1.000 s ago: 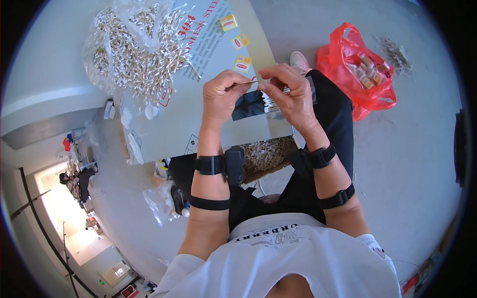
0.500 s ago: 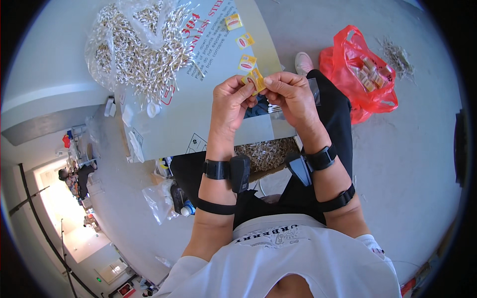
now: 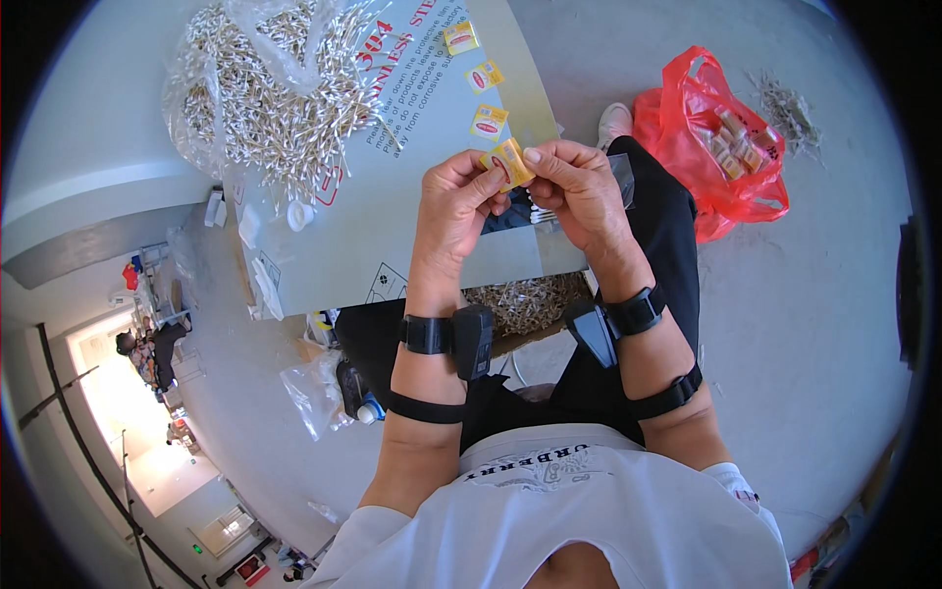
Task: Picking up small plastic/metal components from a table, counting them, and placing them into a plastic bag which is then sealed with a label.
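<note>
My left hand [image 3: 459, 201] pinches the left side of a small yellow label card [image 3: 507, 165] with a red oval on it. The thumb of my right hand [image 3: 581, 196] presses its right edge, with fingers curled behind. Beyond the card, three similar yellow cards [image 3: 489, 123] lie in a row along the table's right part. White swab tips [image 3: 540, 214] show just beside my right fingers; whether they are held or lie below, I cannot tell. A large heap of cotton swabs [image 3: 280, 108] spills from a clear plastic bag at the far left of the table.
The table [image 3: 343, 245] has printed film on it. Below its near edge sits a box of cotton swabs [image 3: 530, 304]. On the floor at right, a red plastic bag [image 3: 711, 191] holds small packs, beside scattered swabs [image 3: 790, 113]. Another person [image 3: 155, 355] is far left.
The yellow card has turned to show more of its printed face toward me. Both hands stay in nearly the same place, still gripping it.
</note>
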Demonstrator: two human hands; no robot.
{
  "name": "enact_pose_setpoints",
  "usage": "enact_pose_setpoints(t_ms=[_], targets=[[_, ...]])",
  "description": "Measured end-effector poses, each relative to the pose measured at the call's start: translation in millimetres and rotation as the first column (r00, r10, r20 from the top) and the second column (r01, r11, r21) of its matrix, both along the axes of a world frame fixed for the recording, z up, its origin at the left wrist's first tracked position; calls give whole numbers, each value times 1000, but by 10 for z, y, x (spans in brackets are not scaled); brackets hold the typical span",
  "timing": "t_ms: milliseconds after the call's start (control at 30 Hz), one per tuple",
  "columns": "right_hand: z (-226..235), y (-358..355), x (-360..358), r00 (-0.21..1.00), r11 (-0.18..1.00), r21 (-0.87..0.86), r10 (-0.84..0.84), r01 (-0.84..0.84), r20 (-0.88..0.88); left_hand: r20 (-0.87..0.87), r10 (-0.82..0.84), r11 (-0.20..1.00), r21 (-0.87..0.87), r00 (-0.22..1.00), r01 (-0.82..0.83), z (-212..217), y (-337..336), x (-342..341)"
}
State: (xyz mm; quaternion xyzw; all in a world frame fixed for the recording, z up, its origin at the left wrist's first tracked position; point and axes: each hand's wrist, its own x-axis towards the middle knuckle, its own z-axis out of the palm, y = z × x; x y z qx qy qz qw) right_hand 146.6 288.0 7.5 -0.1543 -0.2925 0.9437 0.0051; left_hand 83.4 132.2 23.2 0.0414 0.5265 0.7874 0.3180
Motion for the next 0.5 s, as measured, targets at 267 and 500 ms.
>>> enact_pose_setpoints(t_ms=[267, 500], targets=[[-37, 12, -24, 880, 258, 915, -441, 312, -176, -86, 133, 948, -280, 987, -152, -155, 104, -174], [-110, 139, -41, 902, 842, 418, -418, 341, 106, -412, -19, 578, -748, 911, -326, -203, 323, -600]])
